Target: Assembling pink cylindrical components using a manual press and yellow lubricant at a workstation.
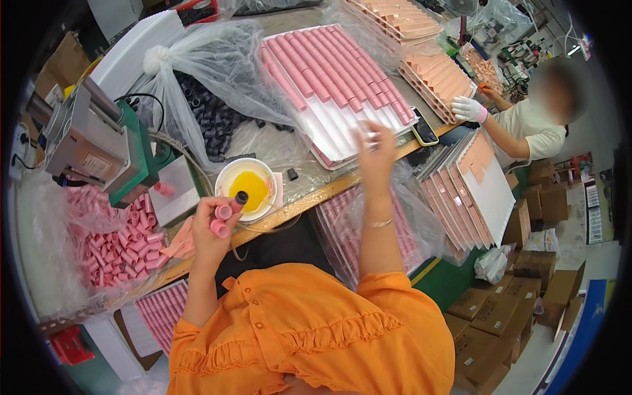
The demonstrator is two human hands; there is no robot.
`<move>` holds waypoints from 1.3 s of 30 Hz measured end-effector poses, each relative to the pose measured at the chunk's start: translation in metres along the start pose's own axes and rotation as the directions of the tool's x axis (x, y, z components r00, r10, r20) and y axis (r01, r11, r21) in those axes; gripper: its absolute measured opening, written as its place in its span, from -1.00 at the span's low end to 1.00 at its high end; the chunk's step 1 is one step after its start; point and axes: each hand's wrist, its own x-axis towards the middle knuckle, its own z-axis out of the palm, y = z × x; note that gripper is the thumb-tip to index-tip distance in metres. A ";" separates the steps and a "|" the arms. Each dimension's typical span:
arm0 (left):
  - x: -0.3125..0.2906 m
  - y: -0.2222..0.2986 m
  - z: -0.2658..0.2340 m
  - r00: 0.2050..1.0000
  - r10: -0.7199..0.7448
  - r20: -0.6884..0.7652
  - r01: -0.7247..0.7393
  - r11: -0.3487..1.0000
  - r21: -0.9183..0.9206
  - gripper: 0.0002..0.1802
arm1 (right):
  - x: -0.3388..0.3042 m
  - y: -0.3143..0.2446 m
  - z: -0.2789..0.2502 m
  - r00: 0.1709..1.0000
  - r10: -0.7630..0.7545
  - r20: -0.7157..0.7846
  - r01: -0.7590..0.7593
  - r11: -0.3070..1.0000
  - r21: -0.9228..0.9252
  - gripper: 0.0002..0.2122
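My left hand (204, 227) is closed around several short pink tubes (220, 228) at the table's front edge. A black ring-shaped cap (241, 197) shows at the end of one of them. Just behind it stands a white bowl (222, 179) holding yellow liquid (250, 191). My right hand (376, 141) is raised over the front right part of a white ridged tray (322, 125). Motion smears its fingers, so I cannot make out whether they hold anything. Rows of pink tubes (322, 62) fill the tray's far part; its near grooves show white.
At left are a green bench press (135, 171) and a heap of pink tubes (125, 247). Black caps (217, 118) lie in a clear plastic bag. A phone (424, 128) lies right of the tray. Another person (526, 125) works at far right. Stacked trays (471, 191) stand nearby.
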 end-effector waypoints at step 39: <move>0.012 -0.052 -0.137 0.940 -0.084 -0.330 0.182 0.942 0.280 -0.66 | -0.114 -0.152 0.184 0.508 -0.461 0.728 0.209 0.885 0.415 -0.82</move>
